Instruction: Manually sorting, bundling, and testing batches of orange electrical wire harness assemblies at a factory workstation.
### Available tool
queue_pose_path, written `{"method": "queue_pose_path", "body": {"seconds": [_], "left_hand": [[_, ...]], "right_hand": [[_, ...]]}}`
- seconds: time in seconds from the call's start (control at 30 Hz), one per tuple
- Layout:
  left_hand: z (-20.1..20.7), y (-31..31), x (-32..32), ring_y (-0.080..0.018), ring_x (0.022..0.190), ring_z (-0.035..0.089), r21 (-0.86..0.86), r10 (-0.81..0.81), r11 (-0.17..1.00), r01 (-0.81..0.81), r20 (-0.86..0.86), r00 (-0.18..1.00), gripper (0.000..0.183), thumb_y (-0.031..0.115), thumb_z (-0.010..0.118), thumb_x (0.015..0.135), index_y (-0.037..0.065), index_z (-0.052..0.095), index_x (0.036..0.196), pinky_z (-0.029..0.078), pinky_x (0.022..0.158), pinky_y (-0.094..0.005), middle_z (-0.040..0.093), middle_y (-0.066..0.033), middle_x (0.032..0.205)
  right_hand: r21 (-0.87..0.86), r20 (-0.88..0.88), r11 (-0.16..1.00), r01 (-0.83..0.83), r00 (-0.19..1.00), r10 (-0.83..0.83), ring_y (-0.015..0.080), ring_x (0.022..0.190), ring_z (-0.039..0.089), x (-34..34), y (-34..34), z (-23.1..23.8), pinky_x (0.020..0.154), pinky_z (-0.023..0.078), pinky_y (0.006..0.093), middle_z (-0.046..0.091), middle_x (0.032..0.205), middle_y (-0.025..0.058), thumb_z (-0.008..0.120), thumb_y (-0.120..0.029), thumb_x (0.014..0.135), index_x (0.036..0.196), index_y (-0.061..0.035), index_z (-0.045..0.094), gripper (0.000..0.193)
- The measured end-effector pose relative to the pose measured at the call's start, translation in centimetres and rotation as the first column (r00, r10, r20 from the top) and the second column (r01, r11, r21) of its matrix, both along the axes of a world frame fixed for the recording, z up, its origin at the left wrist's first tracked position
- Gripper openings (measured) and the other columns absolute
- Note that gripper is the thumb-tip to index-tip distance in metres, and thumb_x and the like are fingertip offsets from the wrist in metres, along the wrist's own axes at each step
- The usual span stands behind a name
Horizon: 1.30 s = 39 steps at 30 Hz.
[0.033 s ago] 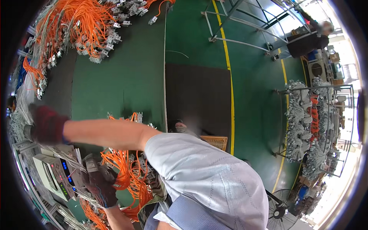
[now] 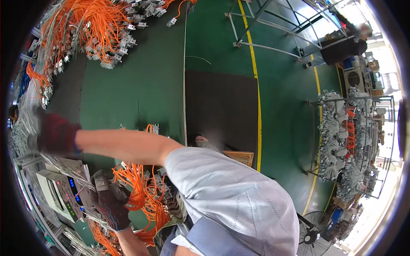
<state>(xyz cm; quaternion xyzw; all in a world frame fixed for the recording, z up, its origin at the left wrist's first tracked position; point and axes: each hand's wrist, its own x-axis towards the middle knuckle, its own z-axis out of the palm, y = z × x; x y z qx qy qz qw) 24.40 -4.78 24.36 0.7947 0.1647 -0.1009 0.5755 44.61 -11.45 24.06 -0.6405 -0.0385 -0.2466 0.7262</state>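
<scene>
A bundle of thin pale cables (image 2: 68, 169) runs along the left side of the picture, past both my hands. My left hand (image 2: 110, 199), in a dark work glove, is closed round this bundle beside a boxy electronic instrument. Farther along, my right hand (image 2: 57, 134), in a dark red and black glove, is at the end of my outstretched arm. It is blurred, but the cables enter it on one side and leave on the other, so it appears wrapped round them. Orange cables (image 2: 136, 194) with metal connector ends lie beside my left hand.
The instrument (image 2: 55, 194) has lit blue and green digits. A big heap of orange cables (image 2: 96, 21) lies on the green bench top (image 2: 132, 94). To the right are a rack of hanging cables (image 2: 335, 141), a metal frame (image 2: 277, 49), a fan (image 2: 314, 234) and a person (image 2: 341, 49).
My right hand has shifted a little up and to the right along the bundle. My left hand stays in place on the cables.
</scene>
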Motion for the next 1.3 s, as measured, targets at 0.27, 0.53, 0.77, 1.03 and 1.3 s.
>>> {"method": "queue_pose_path", "body": {"seconds": [0.27,0.53,0.77,1.03,1.3], "left_hand": [[-1.5,4.8,1.1,-0.0235,0.099,0.06,0.511,-0.188,0.859,-0.02,0.351,0.917,0.064,0.046,0.063,0.101,-0.004,0.057,0.14,0.048,0.089,-0.037,0.067,-0.0155,0.114],[3.2,11.9,-6.2,-0.0261,0.12,0.061,0.796,-0.279,0.499,-0.342,0.522,0.806,0.044,0.019,0.054,0.105,0.002,0.055,0.146,0.051,0.101,-0.0377,0.063,-0.0169,0.135],[-2.9,9.7,-18.1,-0.0241,0.121,0.061,0.746,-0.002,0.549,-0.376,0.451,0.892,0.043,0.017,0.053,0.105,0.001,0.055,0.145,0.051,0.101,-0.0376,0.062,-0.0153,0.136],[-6.3,7.2,-19.3,-0.0237,0.121,0.061,0.603,0.144,0.714,-0.355,0.37,0.918,0.042,0.018,0.053,0.106,0.001,0.055,0.144,0.051,0.101,-0.0376,0.062,-0.0147,0.136],[-7.0,7.4,-19.4,-0.0232,0.121,0.06,0.577,0.174,0.733,-0.361,0.354,0.919,0.042,0.019,0.052,0.106,0.0,0.056,0.144,0.051,0.101,-0.0376,0.062,-0.0142,0.136]], "right_hand": [[-0.245,-0.175,0.541,-0.804,0.586,0.791,0.0271,0.083,0.074,-11.7,-4.4,-12.9,0.072,0.056,0.0419,0.073,0.09,0.0172,0.081,-0.037,0.079,0.115,-0.005,0.057,0.054],[0.075,-0.365,0.266,-0.961,0.222,0.904,0.0278,0.067,0.072,-17.1,-5.7,-7.5,0.063,0.057,0.0431,0.071,0.073,0.013,0.077,-0.024,0.074,0.108,-0.0043,0.063,0.042],[0.17,-0.411,0.359,-0.918,0.265,0.872,0.022,0.057,0.069,-14.9,-6.5,-5.6,0.054,0.055,0.0401,0.07,0.068,0.0133,0.068,-0.016,0.073,0.071,-0.0034,0.067,0.013],[-0.258,-0.323,0.146,-0.955,0.227,0.919,0.0386,0.084,0.072,-22.8,-4.2,-6.8,0.072,0.056,0.0475,0.071,0.084,0.0199,0.071,-0.038,0.084,0.113,-0.0008,0.062,0.048],[-0.286,-0.58,-0.028,-0.958,0.15,0.801,0.0451,0.094,0.071,-22.1,-6.6,-6.1,0.082,0.056,0.0514,0.071,0.099,0.0271,0.076,-0.068,0.075,0.138,0.006,0.043,0.103]]}}
